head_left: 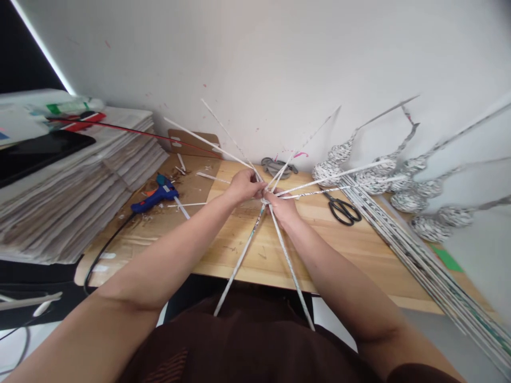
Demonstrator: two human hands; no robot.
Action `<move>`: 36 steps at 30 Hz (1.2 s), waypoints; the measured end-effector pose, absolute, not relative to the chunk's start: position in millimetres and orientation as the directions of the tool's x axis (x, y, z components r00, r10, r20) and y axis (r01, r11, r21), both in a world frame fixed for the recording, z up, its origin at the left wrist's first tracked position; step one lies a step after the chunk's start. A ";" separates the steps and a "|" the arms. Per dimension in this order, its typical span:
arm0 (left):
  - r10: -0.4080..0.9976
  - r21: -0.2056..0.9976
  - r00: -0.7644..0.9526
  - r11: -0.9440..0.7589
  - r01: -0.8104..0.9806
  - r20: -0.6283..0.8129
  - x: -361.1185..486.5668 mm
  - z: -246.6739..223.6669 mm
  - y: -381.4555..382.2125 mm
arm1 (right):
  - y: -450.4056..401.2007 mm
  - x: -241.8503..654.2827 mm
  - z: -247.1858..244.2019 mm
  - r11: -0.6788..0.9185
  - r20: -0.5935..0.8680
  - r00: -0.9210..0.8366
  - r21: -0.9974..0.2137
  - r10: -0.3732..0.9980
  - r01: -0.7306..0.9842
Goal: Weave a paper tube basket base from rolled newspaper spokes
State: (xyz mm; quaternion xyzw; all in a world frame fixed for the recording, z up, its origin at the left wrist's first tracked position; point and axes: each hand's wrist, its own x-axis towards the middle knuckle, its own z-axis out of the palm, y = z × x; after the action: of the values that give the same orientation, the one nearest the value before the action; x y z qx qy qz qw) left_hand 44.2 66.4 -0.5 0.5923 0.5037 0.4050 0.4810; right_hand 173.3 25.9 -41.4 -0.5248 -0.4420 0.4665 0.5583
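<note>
Several thin rolled-paper sticks [241, 259] cross at one centre and spread outward like spokes above the wooden table. My left hand [245, 186] pinches the sticks just left of and behind the crossing point. My right hand [282, 206] grips them from the right side, its thumb close to the left fingertips. Two sticks point down toward my brown shirt, and others reach toward the wall and to the right. The fingers hide part of the crossing.
At the left lie a blue glue gun [154, 197] with its cord and a stack of newspapers [80, 186]. Black-handled scissors [344, 210], a bundle of paper sticks [411, 255] and several woven paper pieces [431, 227] are at the right. A wall [247, 64] rises behind.
</note>
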 end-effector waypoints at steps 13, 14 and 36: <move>0.985 0.993 0.170 0.013 0.120 -0.034 47.0 3.7 66.5 | 30.2 176.2 -42.1 -0.066 -0.098 0.123 -0.967 0.987 -0.246; 0.985 0.993 0.168 0.015 0.121 -0.036 47.2 4.2 66.5 | 29.8 176.0 -41.5 -0.063 -0.096 0.124 -0.967 0.988 -0.246; 0.997 1.000 0.075 -0.013 0.018 0.012 51.7 11.3 52.6 | 26.0 169.9 -31.2 -0.076 -0.083 0.367 -0.997 0.927 -0.034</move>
State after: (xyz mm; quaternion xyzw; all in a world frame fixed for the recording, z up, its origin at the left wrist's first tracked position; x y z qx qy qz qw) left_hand 51.7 52.6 11.3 0.5264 0.4823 0.4792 0.5106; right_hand 169.9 26.0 -31.2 -0.5999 -0.3720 0.4222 0.5688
